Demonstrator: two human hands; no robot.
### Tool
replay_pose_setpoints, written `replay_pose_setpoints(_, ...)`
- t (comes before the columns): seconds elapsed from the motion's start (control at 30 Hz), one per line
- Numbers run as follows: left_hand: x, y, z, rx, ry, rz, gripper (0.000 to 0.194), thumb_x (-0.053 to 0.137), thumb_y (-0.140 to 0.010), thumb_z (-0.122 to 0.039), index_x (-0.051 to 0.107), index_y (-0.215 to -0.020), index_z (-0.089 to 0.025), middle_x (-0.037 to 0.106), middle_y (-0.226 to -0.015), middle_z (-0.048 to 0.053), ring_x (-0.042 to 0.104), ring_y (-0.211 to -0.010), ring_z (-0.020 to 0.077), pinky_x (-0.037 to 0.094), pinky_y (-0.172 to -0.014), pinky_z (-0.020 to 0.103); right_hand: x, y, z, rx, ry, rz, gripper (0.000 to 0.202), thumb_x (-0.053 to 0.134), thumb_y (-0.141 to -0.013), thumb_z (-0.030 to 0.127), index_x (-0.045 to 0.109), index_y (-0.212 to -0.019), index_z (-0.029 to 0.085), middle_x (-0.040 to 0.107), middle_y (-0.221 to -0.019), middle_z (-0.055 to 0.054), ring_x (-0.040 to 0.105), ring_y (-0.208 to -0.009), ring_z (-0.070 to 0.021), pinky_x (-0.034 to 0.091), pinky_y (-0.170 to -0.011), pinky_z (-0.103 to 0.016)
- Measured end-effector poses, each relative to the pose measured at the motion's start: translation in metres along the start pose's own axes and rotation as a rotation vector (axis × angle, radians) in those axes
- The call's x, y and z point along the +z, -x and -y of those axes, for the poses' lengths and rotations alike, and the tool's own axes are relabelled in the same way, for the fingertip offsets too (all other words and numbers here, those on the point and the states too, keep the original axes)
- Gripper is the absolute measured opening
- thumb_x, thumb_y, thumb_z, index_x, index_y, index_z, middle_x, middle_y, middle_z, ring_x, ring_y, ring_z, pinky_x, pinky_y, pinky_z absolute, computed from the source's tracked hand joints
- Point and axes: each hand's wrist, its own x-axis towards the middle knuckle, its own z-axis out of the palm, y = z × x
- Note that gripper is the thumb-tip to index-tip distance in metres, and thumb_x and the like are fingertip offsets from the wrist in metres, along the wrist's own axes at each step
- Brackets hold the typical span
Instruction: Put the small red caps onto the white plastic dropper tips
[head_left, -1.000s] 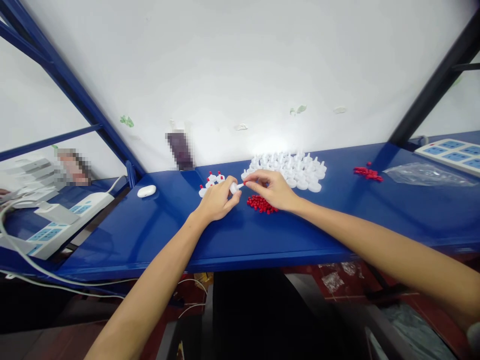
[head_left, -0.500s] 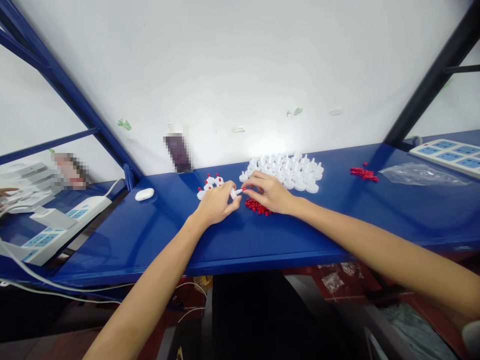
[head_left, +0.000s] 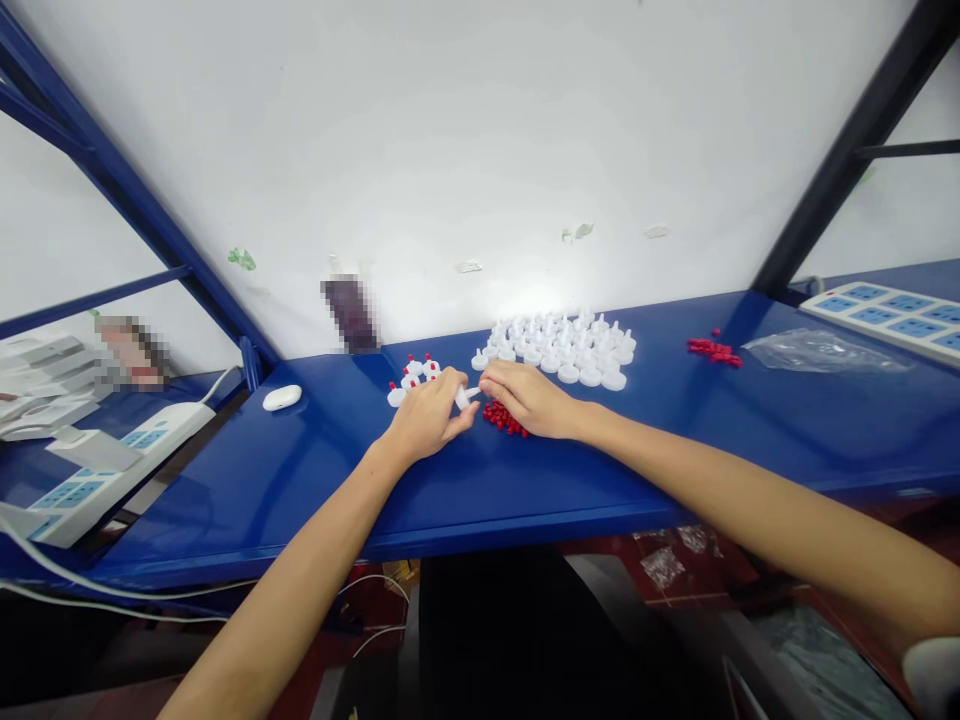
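My left hand [head_left: 429, 412] is closed round a white nozzle cap [head_left: 461, 397], a round base with a thin spout pointing right. My right hand [head_left: 531, 398] pinches at the spout's tip, its fingers covering the small red cap seen there earlier. Under the right fingers lies a pile of small red caps [head_left: 504, 418]. Behind the right hand stand many white nozzle caps [head_left: 591, 376] with bare spouts, packed together. Beyond the left hand is a smaller group of white nozzle caps [head_left: 396, 397] with red tips.
A white earbud case [head_left: 282, 398] lies on the blue table [head_left: 480, 495] at left. Farther right are another heap of red caps [head_left: 714, 351] and a clear plastic bag [head_left: 821, 350]. Power strips [head_left: 892, 310] stand at the far right and left.
My right fingers have closed over the spout's tip, hiding the red cap that showed between them. My left hand keeps hold of the white nozzle cap. The view has shifted slightly.
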Motion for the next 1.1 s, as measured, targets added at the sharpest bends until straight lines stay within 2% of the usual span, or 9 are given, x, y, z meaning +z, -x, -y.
replay_pose_setpoints(0.1, 0.0, -0.002, -0.002, 0.0, 0.045, -0.031, 0.036, 0.04, -0.099, -0.049, 0.053, -0.111, -0.018, 0.06, -0.107, 0.011, 0.06, -0.089, 0.0216, 0.045, -0.069, 0.03, -0.001, -0.001, 0.001, 0.042, -0.011, -0.016, 0.033, 0.035, -0.105, 0.034, 0.047, -0.078, 0.021, 0.053, -0.072, -0.001, 0.048, -0.066, -0.0154, 0.038, -0.066, -0.03)
replay_pose_setpoints(0.17, -0.001, -0.004, -0.004, -0.032, 0.145, -0.055, 0.04, 0.036, -0.1, -0.053, 0.054, -0.105, -0.018, 0.059, -0.106, 0.011, 0.058, -0.091, 0.0218, 0.045, -0.072, 0.032, -0.001, -0.001, 0.001, 0.014, -0.017, -0.057, 0.029, 0.038, -0.105, 0.032, 0.051, -0.083, 0.02, 0.057, -0.077, -0.002, 0.051, -0.069, -0.0155, 0.04, -0.068, -0.03)
replay_pose_setpoints(0.23, 0.0, -0.005, -0.005, -0.112, 0.299, -0.046, 0.047, 0.027, -0.102, -0.054, 0.053, -0.086, -0.019, 0.059, -0.088, 0.007, 0.056, -0.079, 0.0192, 0.044, -0.07, 0.032, 0.0, 0.0, 0.0, -0.049, -0.01, -0.076, 0.02, 0.042, -0.104, 0.029, 0.056, -0.093, 0.019, 0.06, -0.085, -0.005, 0.054, -0.075, -0.0164, 0.043, -0.071, -0.03)
replay_pose_setpoints(0.3, 0.001, -0.006, -0.005, -0.218, 0.461, 0.005, 0.054, 0.019, -0.102, -0.055, 0.045, -0.07, -0.02, 0.051, -0.066, 0.002, 0.048, -0.063, 0.0162, 0.04, -0.064, 0.032, 0.002, 0.001, -0.001, -0.102, 0.019, -0.069, 0.016, 0.045, -0.102, 0.026, 0.059, -0.1, 0.018, 0.061, -0.091, -0.006, 0.056, -0.078, -0.0172, 0.046, -0.072, -0.031)
replay_pose_setpoints(0.4, 0.002, -0.007, -0.003, -0.319, 0.635, 0.072, 0.057, 0.018, -0.1, -0.059, 0.038, -0.061, -0.022, 0.038, -0.053, -0.002, 0.037, -0.053, 0.0144, 0.034, -0.057, 0.032, 0.004, 0.003, -0.001, -0.144, 0.098, -0.065, 0.017, 0.047, -0.102, 0.025, 0.062, -0.103, 0.018, 0.063, -0.095, -0.009, 0.059, -0.08, -0.0177, 0.049, -0.071, -0.031)
replay_pose_setpoints(0.6, 0.003, -0.006, 0.0, -0.297, 0.766, 0.108, 0.052, 0.023, -0.098, -0.058, 0.038, -0.063, -0.022, 0.034, -0.056, -0.003, 0.031, -0.053, 0.0132, 0.03, -0.054, 0.031, -0.001, 0.003, 0.002, -0.158, 0.229, -0.031, 0.027, 0.045, -0.104, 0.033, 0.066, -0.106, 0.017, 0.067, -0.098, -0.009, 0.062, -0.081, -0.0177, 0.049, -0.066, -0.03)
replay_pose_setpoints(0.8, 0.001, -0.006, -0.007, -0.298, 0.87, 0.157, 0.053, 0.021, -0.097, -0.061, 0.04, -0.067, -0.021, 0.034, -0.057, -0.003, 0.028, -0.052, 0.0126, 0.029, -0.053, 0.03, -0.002, 0.002, -0.001, -0.182, 0.284, 0.04, 0.035, 0.034, -0.107, 0.034, 0.064, -0.099, 0.016, 0.064, -0.09, -0.008, 0.057, -0.076, -0.0173, 0.044, -0.068, -0.03)
replay_pose_setpoints(0.97, 0.0, -0.007, -0.017, -0.262, 0.86, 0.137, 0.053, 0.028, -0.097, -0.064, 0.037, -0.067, -0.021, 0.033, -0.062, -0.003, 0.029, -0.057, 0.0118, 0.028, -0.056, 0.03, -0.006, -0.001, -0.001, -0.076, 0.197, 0.098, 0.039, 0.028, -0.107, 0.036, 0.052, -0.081, 0.019, 0.056, -0.074, -0.003, 0.046, -0.065, -0.0158, 0.036, -0.063, -0.029)
replay_pose_setpoints(1.1, 0.009, -0.01, -0.019, -0.338, 0.96, 0.07, 0.053, 0.033, -0.094, -0.067, 0.038, -0.069, -0.021, 0.032, -0.063, -0.003, 0.028, -0.056, 0.0111, 0.026, -0.054, 0.029, -0.007, -0.003, -0.001, -0.008, 0.044, 0.05, 0.035, 0.031, -0.107, 0.036, 0.051, -0.083, 0.02, 0.057, -0.076, -0.003, 0.05, -0.067, -0.0155, 0.038, -0.066, -0.029)
